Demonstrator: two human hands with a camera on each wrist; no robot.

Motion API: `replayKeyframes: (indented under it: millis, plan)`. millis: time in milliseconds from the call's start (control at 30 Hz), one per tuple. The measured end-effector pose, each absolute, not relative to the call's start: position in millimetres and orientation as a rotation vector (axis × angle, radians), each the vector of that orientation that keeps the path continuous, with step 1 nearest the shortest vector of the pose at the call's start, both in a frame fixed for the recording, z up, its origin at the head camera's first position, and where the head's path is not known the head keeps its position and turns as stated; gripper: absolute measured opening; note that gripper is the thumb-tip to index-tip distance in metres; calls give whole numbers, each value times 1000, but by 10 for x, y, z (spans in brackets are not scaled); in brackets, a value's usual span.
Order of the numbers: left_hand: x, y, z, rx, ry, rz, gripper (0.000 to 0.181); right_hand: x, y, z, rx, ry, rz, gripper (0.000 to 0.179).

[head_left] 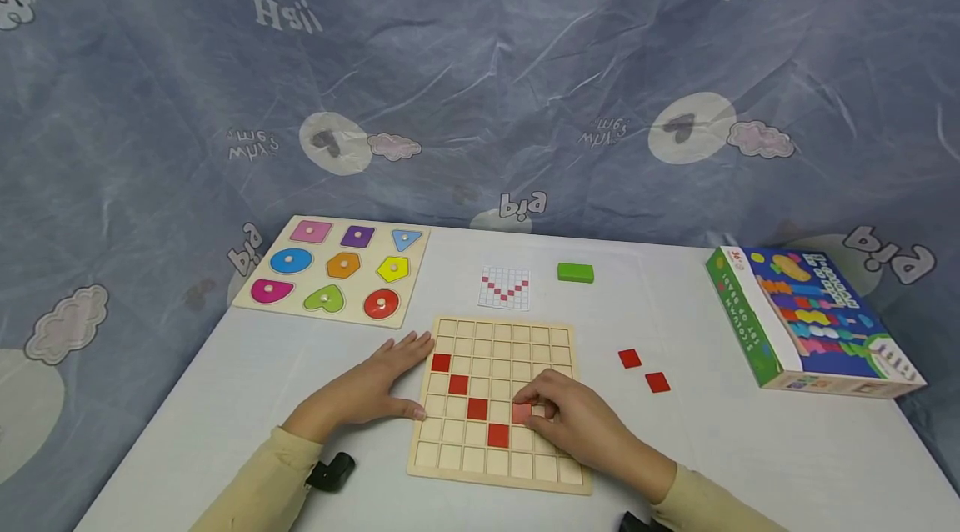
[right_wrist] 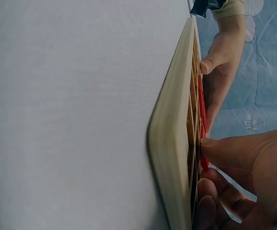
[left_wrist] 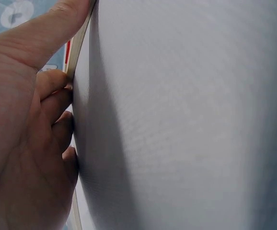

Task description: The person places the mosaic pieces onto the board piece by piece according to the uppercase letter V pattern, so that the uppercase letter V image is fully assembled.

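A wooden grid board (head_left: 495,479) lies on the white table, with several red square tiles (head_left: 477,409) set in a diagonal across its cells. Between thumb and fingers, my right hand (head_left: 577,419) pinches another red tile (head_left: 521,413) at a cell right of that diagonal. The right wrist view shows this tile (right_wrist: 204,162) edge-on at the board's surface. With fingers spread, my left hand (head_left: 375,386) rests against the board's left edge; its thumb (left_wrist: 57,28) touches the edge. Behind the board, a small card (head_left: 504,288) bears a V of red squares on a grid.
Two loose red tiles (head_left: 629,358) lie right of the board. A green block (head_left: 575,273) sits behind, and a knobbed shape puzzle (head_left: 352,298) at back left. A colourful game box (head_left: 825,323) stands at right. Patterned blue cloth (head_left: 487,82) hangs behind the table.
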State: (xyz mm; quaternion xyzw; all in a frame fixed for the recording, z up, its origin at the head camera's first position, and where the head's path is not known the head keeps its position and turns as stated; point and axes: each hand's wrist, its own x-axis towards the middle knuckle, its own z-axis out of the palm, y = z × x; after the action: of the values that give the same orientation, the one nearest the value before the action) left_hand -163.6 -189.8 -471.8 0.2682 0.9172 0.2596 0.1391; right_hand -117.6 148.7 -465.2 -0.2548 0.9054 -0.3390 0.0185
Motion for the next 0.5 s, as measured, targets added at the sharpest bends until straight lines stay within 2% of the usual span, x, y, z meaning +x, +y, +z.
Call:
replayKeyframes:
  millis: [500]
  plan:
    - [-1631, -1894, -4717, 765, 2655, 744, 107, -1175, 1487, -4641, -784, 2806, -990, 22]
